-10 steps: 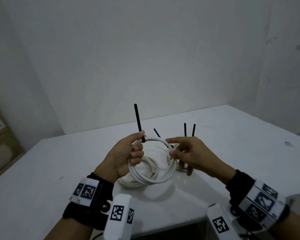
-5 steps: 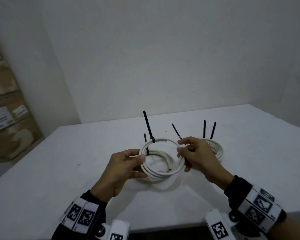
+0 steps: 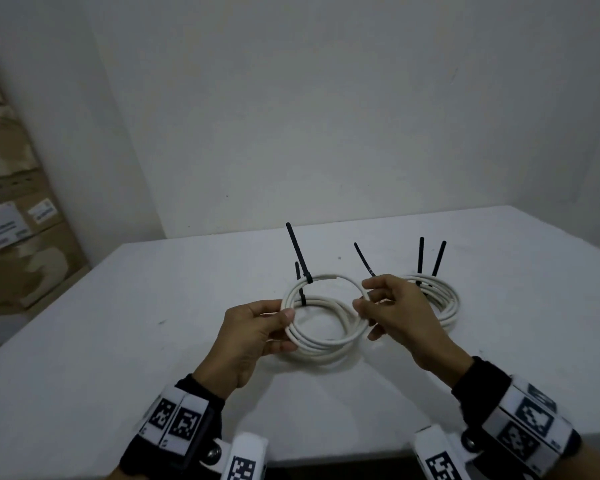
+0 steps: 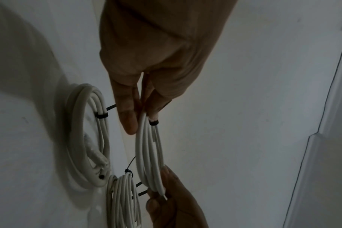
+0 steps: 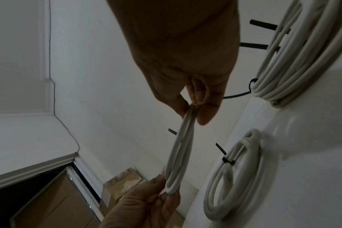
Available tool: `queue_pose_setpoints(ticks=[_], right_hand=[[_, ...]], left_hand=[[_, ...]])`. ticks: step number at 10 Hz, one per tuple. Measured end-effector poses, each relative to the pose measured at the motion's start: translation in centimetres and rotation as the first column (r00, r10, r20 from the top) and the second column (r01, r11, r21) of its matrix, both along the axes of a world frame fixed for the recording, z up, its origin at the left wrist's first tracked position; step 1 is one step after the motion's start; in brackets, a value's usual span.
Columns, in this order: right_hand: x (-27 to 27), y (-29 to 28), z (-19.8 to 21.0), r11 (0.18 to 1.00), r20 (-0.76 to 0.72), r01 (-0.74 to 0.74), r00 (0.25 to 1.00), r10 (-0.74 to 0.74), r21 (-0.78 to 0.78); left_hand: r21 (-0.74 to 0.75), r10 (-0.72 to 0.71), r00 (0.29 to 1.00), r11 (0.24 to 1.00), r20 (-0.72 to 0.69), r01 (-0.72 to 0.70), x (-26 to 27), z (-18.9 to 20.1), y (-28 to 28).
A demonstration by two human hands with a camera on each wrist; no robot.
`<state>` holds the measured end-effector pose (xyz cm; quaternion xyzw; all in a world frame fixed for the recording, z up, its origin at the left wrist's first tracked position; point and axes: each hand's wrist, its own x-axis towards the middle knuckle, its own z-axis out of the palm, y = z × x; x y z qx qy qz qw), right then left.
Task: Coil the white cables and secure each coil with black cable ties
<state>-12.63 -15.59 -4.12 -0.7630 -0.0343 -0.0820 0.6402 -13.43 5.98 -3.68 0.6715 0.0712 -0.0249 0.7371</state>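
Note:
I hold a coil of white cable (image 3: 340,279) between both hands, just above the white table (image 3: 153,306). My left hand (image 3: 286,318) grips its left side with the thumb on top. My right hand (image 3: 362,299) pinches its right side. A black cable tie (image 3: 297,251) binds the coil at its far left, tail pointing up. In the left wrist view my thumb and fingers (image 4: 130,121) clamp the strands (image 4: 148,154) beside the tie head (image 4: 153,123). Seen from the right wrist, my fingertips (image 5: 205,114) pinch the coil (image 5: 180,146).
A second tied coil (image 5: 213,200) lies on the table right under the held one. A third coil (image 3: 447,306) with two upright tie tails (image 3: 420,254) lies behind my right hand. Cardboard boxes (image 3: 14,237) stand at the left, off the table.
My left hand has slid from the top of the coil, near the tie, down to its left side. The right hand keeps its pinch. The held coil now sits left of the third coil.

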Motion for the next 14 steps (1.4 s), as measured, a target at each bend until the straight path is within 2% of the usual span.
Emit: queue_pose_setpoints(ticks=[2,3,4,5,7,8,9,10,11,14], right_hand=[[0.4,-1.4,0.1,1.000,-0.043,0.023,0.999,-0.022,0.009],[1.0,-0.9,-0.1,0.999,-0.069,-0.019,0.997,0.016,-0.047],[2.0,0.3,-0.2,0.991,-0.108,-0.063,0.993,0.050,-0.117],[3.3,1.5,-0.6,0.973,-0.151,-0.089,0.987,0.057,-0.212],[4.5,3.2,-1.6,0.875,-0.188,-0.103,0.982,0.014,-0.473],[4.6,3.2,-1.8,0.865,-0.186,-0.086,0.982,-0.009,-0.494],[4.4,3.1,-1.8,0.876,-0.203,-0.082,0.979,-0.018,-0.475],[4.0,3.0,-1.6,0.884,-0.229,-0.099,0.973,-0.010,-0.458],[3.4,3.0,-1.2,0.902,-0.257,-0.119,0.966,0.010,-0.415],[1.5,2.4,0.3,0.884,-0.167,-0.096,0.986,0.021,-0.457]], left_hand=[[0.095,0.036,0.998,0.995,0.047,-0.041,0.7,0.1,-1.8],[0.202,0.111,0.989,0.971,0.097,-0.129,1.2,-0.2,-1.6],[0.353,0.158,0.977,0.914,0.145,-0.200,2.0,-1.1,-0.7],[0.529,0.128,0.978,0.825,0.166,-0.198,2.7,-1.7,0.0],[0.666,0.094,0.986,0.727,0.141,-0.165,3.3,-2.0,0.3],[0.725,0.018,0.997,0.686,0.079,-0.069,3.2,-1.7,0.3],[0.734,-0.017,0.999,0.679,0.028,-0.009,3.0,-1.6,0.5],[0.697,-0.007,1.000,0.717,0.011,-0.002,2.6,-1.2,0.6],[0.697,0.005,1.000,0.717,-0.007,0.001,2.5,-1.3,0.7],[0.702,-0.015,1.000,0.712,0.010,0.004,1.4,-0.4,0.6]])
